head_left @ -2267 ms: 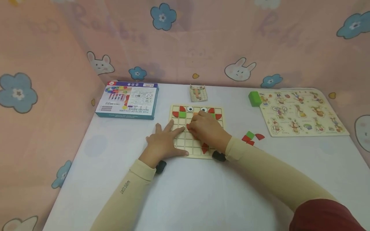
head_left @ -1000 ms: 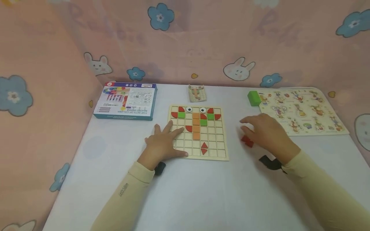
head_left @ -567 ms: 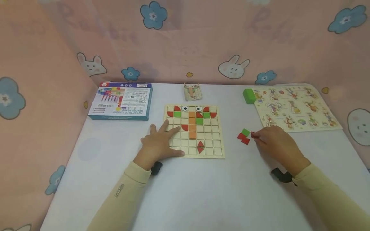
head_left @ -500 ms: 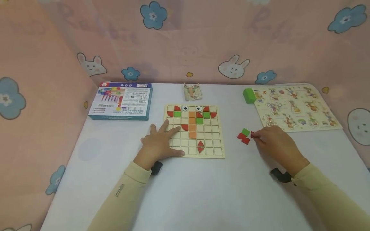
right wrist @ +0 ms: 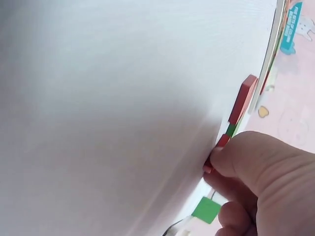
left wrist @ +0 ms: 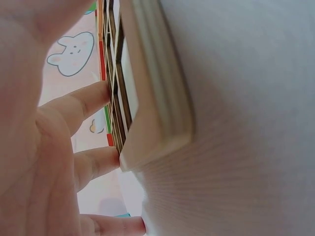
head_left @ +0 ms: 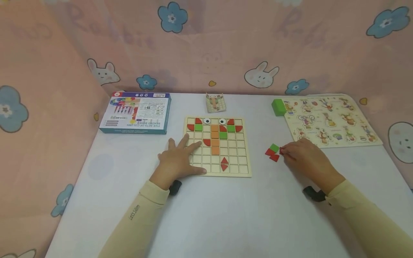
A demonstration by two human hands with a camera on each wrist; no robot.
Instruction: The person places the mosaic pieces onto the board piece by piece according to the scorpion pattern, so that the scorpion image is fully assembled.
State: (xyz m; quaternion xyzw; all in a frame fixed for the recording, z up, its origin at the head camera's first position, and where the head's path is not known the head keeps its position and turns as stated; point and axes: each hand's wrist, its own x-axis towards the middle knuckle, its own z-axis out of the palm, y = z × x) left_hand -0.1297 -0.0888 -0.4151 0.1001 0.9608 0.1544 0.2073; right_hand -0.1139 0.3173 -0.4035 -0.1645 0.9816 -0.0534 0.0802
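A square wooden grid board (head_left: 232,152) lies on the white table. On it are red, green and orange tiles and two round eye pieces (head_left: 222,122). My left hand (head_left: 175,161) rests spread over the board's left edge, its fingertips (left wrist: 106,162) touching the rim in the left wrist view. To the right of the board, my right hand (head_left: 304,157) pinches a small red tile (right wrist: 208,166) between thumb and finger, low at the table; the fingers hide most of it. Beside it lie a loose green square tile (head_left: 274,147) and two red tiles (head_left: 274,158).
A small folded pattern card (head_left: 215,103) stands behind the board. At the back left lies a flat printed box (head_left: 135,113). A green block (head_left: 278,107) touches a wooden picture board (head_left: 335,122) at the right. A patterned cloth hangs behind.
My right hand has left the grid board, moved right to the loose tiles and taken hold of a red one. A red quarter-circle tile beside the orange column is now uncovered. The left hand stays put.
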